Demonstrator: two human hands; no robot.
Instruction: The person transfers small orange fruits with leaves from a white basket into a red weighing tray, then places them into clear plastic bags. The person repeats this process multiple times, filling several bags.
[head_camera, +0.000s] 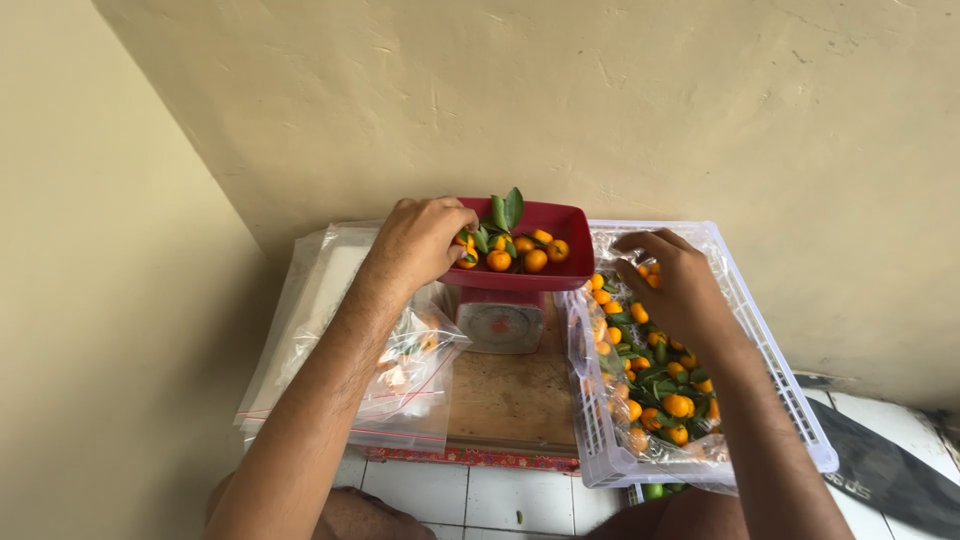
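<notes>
My left hand (420, 243) rests on the left rim of a red scale pan (560, 222), its fingertips on a small orange with leaves (467, 248). The pan holds several small oranges (520, 252) with green leaves and sits on a pale dial scale (500, 325). My right hand (675, 285) hovers, fingers curled downward, over a white slatted crate (790, 395) lined with clear plastic and filled with small oranges (672, 400) and leaves. Whether the right hand grips a fruit is hidden under the fingers.
Clear zip bags (330, 330) lie at the left, one holding a few oranges (405, 355). The scale stands on a wooden board (510, 400) over a white tiled floor (500, 495). A cream wall rises right behind. A dark mat (890, 470) lies at the right.
</notes>
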